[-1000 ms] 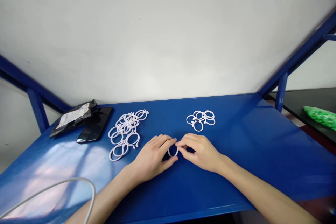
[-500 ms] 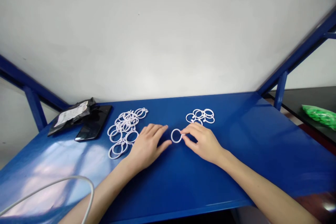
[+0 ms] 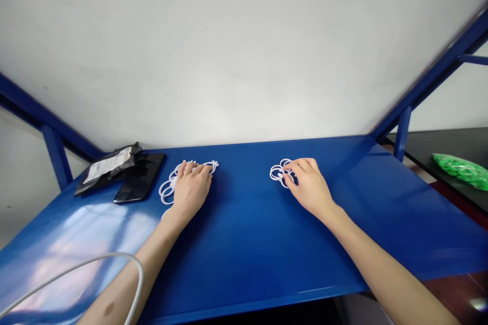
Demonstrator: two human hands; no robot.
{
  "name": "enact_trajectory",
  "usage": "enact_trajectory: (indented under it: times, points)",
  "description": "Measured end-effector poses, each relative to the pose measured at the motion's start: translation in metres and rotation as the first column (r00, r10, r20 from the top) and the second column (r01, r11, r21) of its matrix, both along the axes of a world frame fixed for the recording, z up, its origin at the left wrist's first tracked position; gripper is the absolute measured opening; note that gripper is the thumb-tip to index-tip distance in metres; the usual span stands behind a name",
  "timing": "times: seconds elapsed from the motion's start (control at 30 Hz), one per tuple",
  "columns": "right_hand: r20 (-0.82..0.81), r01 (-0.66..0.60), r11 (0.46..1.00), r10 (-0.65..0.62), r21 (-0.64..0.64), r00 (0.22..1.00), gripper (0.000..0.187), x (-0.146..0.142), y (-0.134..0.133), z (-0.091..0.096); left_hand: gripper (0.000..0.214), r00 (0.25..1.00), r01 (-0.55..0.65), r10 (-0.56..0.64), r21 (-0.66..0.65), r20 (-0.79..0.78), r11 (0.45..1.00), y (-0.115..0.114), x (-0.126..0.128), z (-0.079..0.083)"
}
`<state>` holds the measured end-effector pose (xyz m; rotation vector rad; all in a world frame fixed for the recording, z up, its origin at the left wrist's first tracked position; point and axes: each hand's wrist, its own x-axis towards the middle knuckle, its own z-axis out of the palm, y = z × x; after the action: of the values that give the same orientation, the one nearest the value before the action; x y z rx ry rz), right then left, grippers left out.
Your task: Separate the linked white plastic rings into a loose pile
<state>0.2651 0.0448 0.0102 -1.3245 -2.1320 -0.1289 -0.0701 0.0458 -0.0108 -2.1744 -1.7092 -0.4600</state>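
My left hand (image 3: 191, 186) lies palm down on a big loose pile of white plastic rings (image 3: 168, 191) at the left of the blue table (image 3: 247, 223). Its fingers are stretched out over the rings and hide much of the pile. My right hand (image 3: 309, 184) rests at a small cluster of white rings (image 3: 277, 173) to the right of the middle. Its fingers are bent, and the tips pinch a ring at the cluster's near edge. The two hands are well apart.
A black phone (image 3: 139, 183) and a black packet with a white label (image 3: 109, 164) lie at the table's back left. A white cable (image 3: 76, 269) curves over the near left corner. A green bag (image 3: 461, 168) sits on a dark surface at right, beyond blue frame posts (image 3: 399, 134).
The hands have parted. My right hand carried the single ring back to the small cluster. My left hand moved left and back onto the big pile.
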Motion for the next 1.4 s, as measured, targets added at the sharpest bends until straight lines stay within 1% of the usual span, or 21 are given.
enact_trajectory:
  times: [0.13, 0.2, 0.27, 0.3, 0.33, 0.37, 0.4, 0.43, 0.47, 0.53, 0.57, 0.6, 0.63, 0.7, 0.77, 0.93, 1.0, 1.13, 1.2, 1.3, 1.4]
  points:
    - [-0.019, -0.081, 0.997, 0.081, 0.015, 0.997, 0.012, -0.01, -0.009, 0.003, 0.027, 0.999, 0.025, -0.025, 0.009, 0.031, 1.0, 0.001, 0.004, 0.005]
    - [-0.033, -0.139, 0.99, 0.139, -0.005, 0.99, 0.011, -0.015, -0.013, 0.003, 0.027, 0.995, 0.053, -0.055, 0.017, 0.087, 0.998, 0.001, 0.006, 0.007]
    - [-0.071, -0.207, 0.977, 0.204, -0.045, 0.976, 0.011, -0.02, -0.017, 0.001, 0.024, 0.964, 0.131, -0.133, 0.023, 0.231, 0.991, -0.002, 0.012, 0.009]
    - [-0.1, -0.24, 0.968, 0.233, -0.068, 0.967, 0.011, -0.022, -0.019, 0.001, 0.022, 0.923, 0.188, -0.183, 0.018, 0.338, 0.982, -0.005, 0.016, 0.011]
    - [-0.134, -0.271, 0.958, 0.258, -0.09, 0.957, 0.012, -0.025, -0.021, 0.0, 0.021, 0.858, 0.253, -0.224, -0.001, 0.462, 0.968, -0.009, 0.022, 0.012]
    - [-0.17, -0.299, 0.948, 0.279, -0.11, 0.945, 0.014, -0.027, -0.024, 0.0, 0.019, 0.77, 0.325, -0.238, -0.043, 0.592, 0.945, -0.015, 0.029, 0.015]
    - [-0.209, -0.326, 0.937, 0.296, -0.128, 0.932, 0.016, -0.029, -0.026, 0.0, 0.019, 0.66, 0.406, -0.217, -0.097, 0.719, 0.909, -0.022, 0.036, 0.017]
    - [-0.25, -0.351, 0.924, 0.309, -0.149, 0.918, 0.019, -0.03, -0.028, 0.0, 0.02, 0.54, 0.49, -0.155, -0.159, 0.827, 0.857, -0.029, 0.044, 0.02]
    - [-0.292, -0.375, 0.91, 0.315, -0.179, 0.903, 0.021, -0.032, -0.03, 0.001, 0.021, 0.422, 0.575, -0.07, -0.207, 0.904, 0.791, -0.035, 0.052, 0.023]
    - [-0.386, -0.409, 0.873, 0.293, -0.264, 0.875, 0.021, -0.034, -0.033, 0.004, 0.021, 0.229, 0.705, 0.081, -0.222, 0.97, 0.673, -0.047, 0.064, 0.028]
    - [-0.433, -0.42, 0.852, 0.266, -0.312, 0.861, 0.019, -0.035, -0.035, 0.006, 0.021, 0.16, 0.746, 0.127, -0.204, 0.979, 0.634, -0.051, 0.068, 0.03]
    - [-0.477, -0.43, 0.829, 0.234, -0.357, 0.847, 0.017, -0.036, -0.036, 0.007, 0.02, 0.109, 0.771, 0.154, -0.181, 0.982, 0.61, -0.053, 0.071, 0.032]
    - [-0.518, -0.442, 0.807, 0.203, -0.393, 0.831, 0.017, -0.038, -0.036, 0.009, 0.02, 0.076, 0.786, 0.17, -0.164, 0.982, 0.596, -0.055, 0.073, 0.033]
    - [-0.586, -0.475, 0.767, 0.162, -0.431, 0.794, 0.016, -0.041, -0.038, 0.01, 0.021, 0.053, 0.798, 0.192, -0.157, 0.98, 0.582, -0.056, 0.074, 0.033]
    - [-0.626, -0.507, 0.736, 0.147, -0.448, 0.766, 0.014, -0.044, -0.039, 0.01, 0.021, 0.063, 0.79, 0.209, -0.177, 0.976, 0.587, -0.057, 0.074, 0.031]
    - [-0.624, -0.513, 0.704, 0.127, -0.49, 0.771, 0.014, -0.05, -0.043, 0.009, 0.022, 0.113, 0.739, 0.237, -0.241, 0.965, 0.629, -0.06, 0.079, 0.024]
    - [-0.63, -0.514, 0.702, 0.119, -0.494, 0.768, 0.013, -0.051, -0.044, 0.009, 0.024, 0.121, 0.71, 0.251, -0.26, 0.96, 0.654, -0.06, 0.081, 0.021]
    - [-0.663, -0.524, 0.705, 0.102, -0.478, 0.742, 0.009, -0.051, -0.044, 0.009, 0.027, 0.073, 0.657, 0.263, -0.245, 0.962, 0.713, -0.059, 0.081, 0.019]
    - [-0.664, -0.524, 0.711, 0.108, -0.469, 0.74, 0.008, -0.051, -0.043, 0.008, 0.027, 0.067, 0.66, 0.264, -0.241, 0.962, 0.711, -0.059, 0.081, 0.018]
    - [-0.652, -0.524, 0.721, 0.132, -0.454, 0.747, 0.007, -0.052, -0.043, 0.006, 0.026, 0.085, 0.678, 0.267, -0.252, 0.96, 0.691, -0.06, 0.081, 0.018]
    - [-0.631, -0.512, 0.74, 0.153, -0.437, 0.76, 0.007, -0.051, -0.044, 0.005, 0.025, 0.089, 0.663, 0.26, -0.252, 0.961, 0.705, -0.061, 0.081, 0.017]
